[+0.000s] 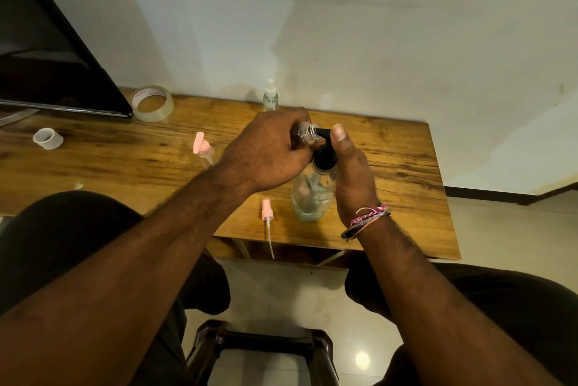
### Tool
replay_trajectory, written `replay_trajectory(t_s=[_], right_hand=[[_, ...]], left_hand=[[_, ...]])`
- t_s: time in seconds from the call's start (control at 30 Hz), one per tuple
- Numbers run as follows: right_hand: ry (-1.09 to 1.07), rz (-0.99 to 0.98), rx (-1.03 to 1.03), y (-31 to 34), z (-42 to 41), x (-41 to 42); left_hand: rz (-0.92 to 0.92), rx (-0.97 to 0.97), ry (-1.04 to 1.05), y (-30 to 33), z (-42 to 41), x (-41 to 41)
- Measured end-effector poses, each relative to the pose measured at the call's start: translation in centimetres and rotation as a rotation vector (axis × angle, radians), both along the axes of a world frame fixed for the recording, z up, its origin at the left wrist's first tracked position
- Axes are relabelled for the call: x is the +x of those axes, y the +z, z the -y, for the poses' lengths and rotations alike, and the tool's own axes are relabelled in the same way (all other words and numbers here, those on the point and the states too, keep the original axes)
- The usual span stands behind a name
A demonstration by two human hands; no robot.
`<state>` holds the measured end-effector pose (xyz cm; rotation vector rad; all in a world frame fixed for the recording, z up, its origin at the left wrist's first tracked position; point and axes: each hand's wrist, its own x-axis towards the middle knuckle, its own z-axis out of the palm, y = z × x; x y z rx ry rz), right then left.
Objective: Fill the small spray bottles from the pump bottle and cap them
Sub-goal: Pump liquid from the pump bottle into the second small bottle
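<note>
My left hand [269,151] grips a small clear spray bottle [305,131] without a cap, tilted so its threaded neck meets the black nozzle of the pump bottle [312,195]. That clear pump bottle stands on the wooden table [400,173] with a little liquid at its bottom. My right hand [350,166] wraps around its black pump head, thumb on top. A loose pink spray cap with its dip tube [267,223] lies near the table's front edge. Another small bottle with a pink cap [205,151] stands to the left. A capped clear spray bottle [271,96] stands at the back.
A roll of clear tape [153,103] and a small white ring [48,138] lie at the back left, beside a dark screen [47,51]. A wall runs behind the table. A dark stool [262,351] stands on the tiled floor between my knees.
</note>
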<state>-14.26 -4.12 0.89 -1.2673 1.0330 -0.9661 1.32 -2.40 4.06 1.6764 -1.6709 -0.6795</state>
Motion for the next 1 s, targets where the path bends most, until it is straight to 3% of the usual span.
replay_trajectory(t_s=[0.7,1.0], right_hand=[[-0.101,-0.006,-0.091,-0.3,0.3,0.7],[-0.074,-0.028,0.011,0.0,0.3,-0.5]], left_hand=[[-0.001,0.031,-0.024,-0.7,0.0,0.2],[-0.014,0.009,-0.016,0.0,0.1,0.2]])
